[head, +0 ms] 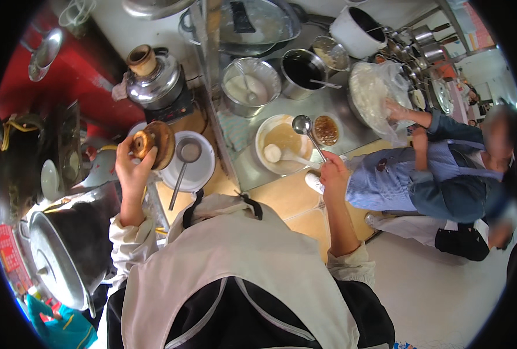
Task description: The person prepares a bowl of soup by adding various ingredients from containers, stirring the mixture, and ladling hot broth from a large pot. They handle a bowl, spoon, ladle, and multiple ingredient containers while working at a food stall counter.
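My left hand point(132, 163) grips a round brown wooden lid point(164, 144) by its knob, raised over the edge of a white basin point(206, 168). A small metal ladle point(184, 165) lies across that basin, its handle towards me. In my right hand point(334, 174) is the handle of a metal spoon point(302, 124). The spoon's round bowl hangs between a white bowl of tan sauce point(280, 131) and a small bowl of reddish-brown sauce point(327, 131). A white ladle point(289, 156) rests in the tan sauce.
A lidded metal pot with a wooden tube point(142, 60) stands on a black cooker point(171, 113). Behind the bowls are a pot of white liquid point(245, 85) and a pot of dark liquid point(303, 70). At right, a co-worker point(385, 174) handles a plastic-covered basin point(367, 96).
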Demonstrator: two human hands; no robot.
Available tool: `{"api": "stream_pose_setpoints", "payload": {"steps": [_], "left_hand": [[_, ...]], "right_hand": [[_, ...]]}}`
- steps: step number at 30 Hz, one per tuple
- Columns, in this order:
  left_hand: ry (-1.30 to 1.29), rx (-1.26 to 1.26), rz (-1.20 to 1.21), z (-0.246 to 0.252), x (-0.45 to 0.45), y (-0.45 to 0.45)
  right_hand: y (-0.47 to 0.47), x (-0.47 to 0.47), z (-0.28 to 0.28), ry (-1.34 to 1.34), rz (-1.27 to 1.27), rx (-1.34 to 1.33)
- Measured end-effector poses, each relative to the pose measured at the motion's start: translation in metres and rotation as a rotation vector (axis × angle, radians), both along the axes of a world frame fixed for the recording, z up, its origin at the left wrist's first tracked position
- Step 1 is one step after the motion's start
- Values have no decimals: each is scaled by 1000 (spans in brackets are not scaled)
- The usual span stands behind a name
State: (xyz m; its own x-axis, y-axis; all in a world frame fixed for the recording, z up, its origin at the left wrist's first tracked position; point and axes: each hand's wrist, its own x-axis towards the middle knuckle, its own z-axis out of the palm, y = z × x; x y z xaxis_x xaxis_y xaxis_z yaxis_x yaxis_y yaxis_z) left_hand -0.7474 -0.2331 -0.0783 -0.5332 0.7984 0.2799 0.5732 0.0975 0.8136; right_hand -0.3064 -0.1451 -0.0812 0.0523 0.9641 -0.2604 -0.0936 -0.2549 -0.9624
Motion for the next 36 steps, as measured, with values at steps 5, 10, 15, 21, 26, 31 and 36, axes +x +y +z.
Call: {"api": "stream_pose_setpoints", "payload": {"steps": [5, 10, 15, 21, 26, 31, 36], "left_hand": [[-101, 59, 60, 0, 12, 0], [-82, 38, 104, -3, 17, -1], [9, 111, 158, -10, 29, -16], [43, -43, 281, 24, 44, -40], [30, -85, 426, 25, 34, -66], [78, -44, 382, 20, -13, -37], [150, -6, 336, 26, -74, 29]], "right_hand": [[47, 73, 88, 618, -123, 132], [105, 56, 102, 380, -107, 111], [232, 48, 45, 64, -154, 248], [361, 67, -23, 175, -246, -75], [375, 29, -20, 187, -119, -278], [349, 24, -5, 157, -174, -151], [228, -11, 48, 104, 204, -61]]}}
